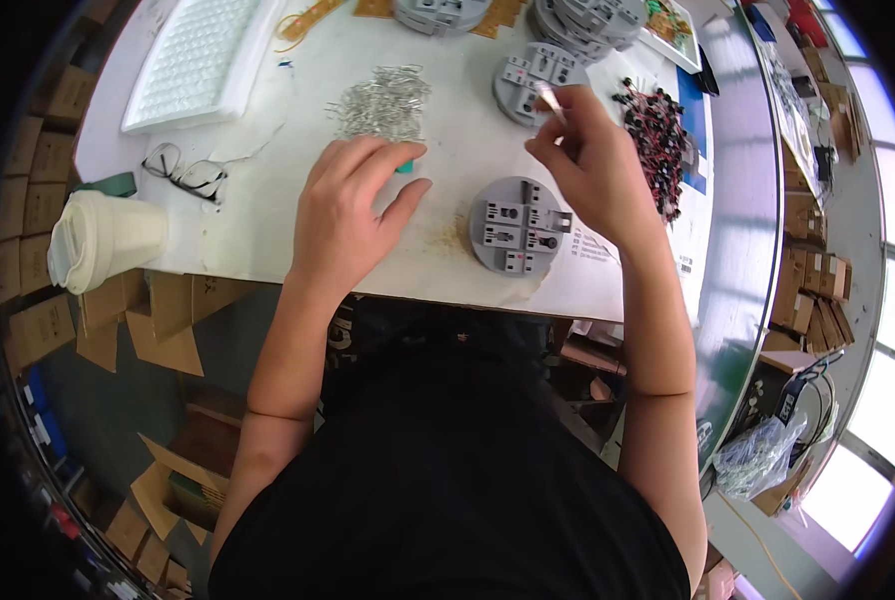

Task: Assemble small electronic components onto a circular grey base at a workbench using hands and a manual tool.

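Observation:
My left hand (353, 205) lies over the table beside a heap of thin silvery metal pins (386, 103). Its thumb and index finger are apart; a small green piece (405, 167) shows just under the index fingertip. My right hand (598, 165) is raised and closed in a pinch on a small slim pale piece (551, 98), blurred and too small to name. Just beyond it sits a round grey fixture (520, 98) with raised blocks. Nearer me, between the hands, lies a similar round grey fixture (516, 262), with small dark parts in its slots.
To the right is a heap of black and red small wired parts (658, 140). More round fixtures (573, 40) are stacked at the back. On the left are a white ribbed tray (200, 65), eyeglasses (200, 180) and a cream lidded bucket (108, 240). Cardboard boxes (183, 320) stand below the table.

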Tool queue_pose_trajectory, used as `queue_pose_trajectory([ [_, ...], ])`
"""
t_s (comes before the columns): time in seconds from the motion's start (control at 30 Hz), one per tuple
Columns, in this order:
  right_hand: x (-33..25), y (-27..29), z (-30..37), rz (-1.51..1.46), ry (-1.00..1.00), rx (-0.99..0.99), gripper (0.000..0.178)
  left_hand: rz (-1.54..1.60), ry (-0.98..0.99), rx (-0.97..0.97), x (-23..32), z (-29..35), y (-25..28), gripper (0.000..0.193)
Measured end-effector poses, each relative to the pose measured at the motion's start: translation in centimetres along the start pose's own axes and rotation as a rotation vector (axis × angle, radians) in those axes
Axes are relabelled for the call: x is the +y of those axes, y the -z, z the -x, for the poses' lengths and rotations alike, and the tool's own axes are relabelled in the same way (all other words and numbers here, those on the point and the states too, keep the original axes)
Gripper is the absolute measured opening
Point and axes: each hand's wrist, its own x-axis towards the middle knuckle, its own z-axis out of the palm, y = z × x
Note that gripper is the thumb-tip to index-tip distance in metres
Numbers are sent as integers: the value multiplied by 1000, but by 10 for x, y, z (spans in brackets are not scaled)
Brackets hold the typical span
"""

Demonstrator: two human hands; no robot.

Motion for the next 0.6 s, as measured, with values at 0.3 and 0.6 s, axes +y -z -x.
queue_pose_trajectory([
  [0.3,32,19,46,-195,-283,103,16,203,-171,-283,52,-8,-37,77],
  [0.6,40,-13,40,-279,-355,19,26,416,2,-328,44,1,-54,88],
])
